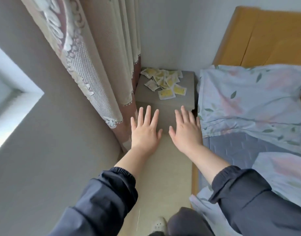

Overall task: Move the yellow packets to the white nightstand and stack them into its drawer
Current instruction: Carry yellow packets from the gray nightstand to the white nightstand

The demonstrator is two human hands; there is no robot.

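Several yellow packets [165,82] lie scattered in a loose heap on top of a grey box-shaped stand [147,94] in the corner between curtain and bed. My left hand [145,130] is stretched out in front of the stand, fingers straight and spread, holding nothing. My right hand [186,131] reaches forward beside it, also flat with spread fingers and empty. Both hands are below and short of the packets. No white nightstand or drawer is in view.
A patterned curtain [95,65] hangs at the left of the stand. A bed with a floral sheet [251,103] and an orange headboard [265,40] fills the right. Beige floor [165,167] runs between them, with my shoe [159,224] at the bottom.
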